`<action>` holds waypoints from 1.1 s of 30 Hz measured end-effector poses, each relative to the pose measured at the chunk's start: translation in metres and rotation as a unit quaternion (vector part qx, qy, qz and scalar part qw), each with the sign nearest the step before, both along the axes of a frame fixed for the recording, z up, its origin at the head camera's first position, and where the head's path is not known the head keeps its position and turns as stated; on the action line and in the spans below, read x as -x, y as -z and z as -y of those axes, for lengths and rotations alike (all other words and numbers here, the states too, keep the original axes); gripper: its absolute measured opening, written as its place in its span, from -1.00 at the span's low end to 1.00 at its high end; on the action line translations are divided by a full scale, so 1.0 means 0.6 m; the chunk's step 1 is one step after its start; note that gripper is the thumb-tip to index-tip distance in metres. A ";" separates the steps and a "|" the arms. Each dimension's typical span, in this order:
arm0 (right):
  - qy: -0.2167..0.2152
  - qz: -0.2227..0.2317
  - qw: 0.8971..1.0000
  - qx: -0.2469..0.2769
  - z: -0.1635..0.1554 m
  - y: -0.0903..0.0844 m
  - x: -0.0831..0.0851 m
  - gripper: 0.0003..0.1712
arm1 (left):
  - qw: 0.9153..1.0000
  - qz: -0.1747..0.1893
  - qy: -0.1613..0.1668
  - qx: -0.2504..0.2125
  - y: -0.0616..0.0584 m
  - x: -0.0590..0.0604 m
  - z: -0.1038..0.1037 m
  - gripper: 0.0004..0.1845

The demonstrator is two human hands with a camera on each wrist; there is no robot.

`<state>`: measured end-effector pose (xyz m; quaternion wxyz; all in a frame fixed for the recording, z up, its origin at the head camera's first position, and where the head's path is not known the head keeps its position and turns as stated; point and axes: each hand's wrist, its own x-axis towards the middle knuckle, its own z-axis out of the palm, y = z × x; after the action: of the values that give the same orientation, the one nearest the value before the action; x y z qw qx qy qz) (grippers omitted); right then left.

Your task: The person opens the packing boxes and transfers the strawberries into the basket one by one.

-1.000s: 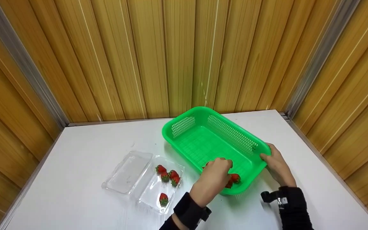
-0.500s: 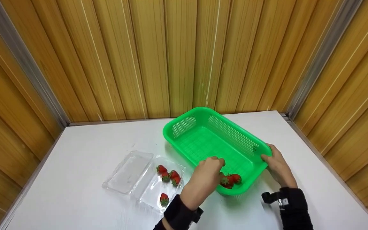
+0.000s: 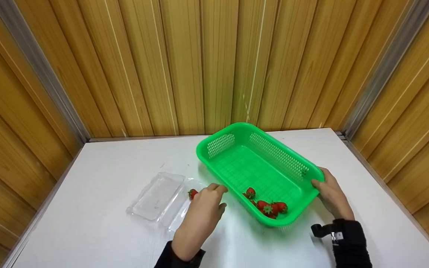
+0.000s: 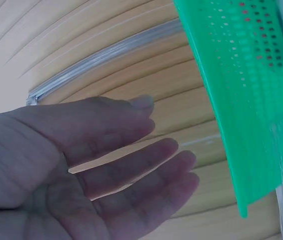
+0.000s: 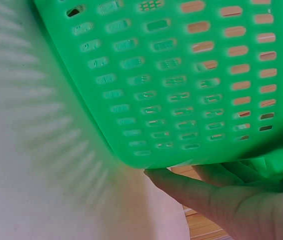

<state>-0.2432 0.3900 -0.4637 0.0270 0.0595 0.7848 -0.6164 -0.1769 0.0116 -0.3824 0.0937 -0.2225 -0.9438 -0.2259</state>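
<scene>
A small enclosed recording booth rather than a lived-in room is shown: a plain white table (image 3: 106, 223) is closed in on three sides by yellow wood-look panel walls (image 3: 218, 63) joined by grey metal corner strips (image 3: 39, 70).

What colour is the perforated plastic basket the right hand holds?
Bright green: the perforated plastic basket, held by the right hand. The head view shows it best.
</scene>
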 end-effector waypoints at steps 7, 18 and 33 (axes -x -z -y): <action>0.004 0.006 1.000 -0.001 -0.001 -0.001 0.000 -0.33 | 0.998 0.042 -0.029 0.024 0.034 0.003 0.054 -0.77; 0.001 -0.004 1.000 0.006 -0.005 -0.003 -0.004 -0.34 | 0.987 0.146 -0.028 0.059 0.110 0.013 0.084 -0.79; 0.002 0.001 1.000 0.013 -0.002 -0.001 0.000 -0.32 | 0.987 0.154 -0.008 0.050 0.129 0.022 0.084 -0.83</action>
<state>-0.2432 0.3910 -0.4629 0.0269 0.0614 0.7766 -0.6264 -0.1902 -0.0389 -0.4600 -0.0618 -0.1815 -0.9589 -0.2092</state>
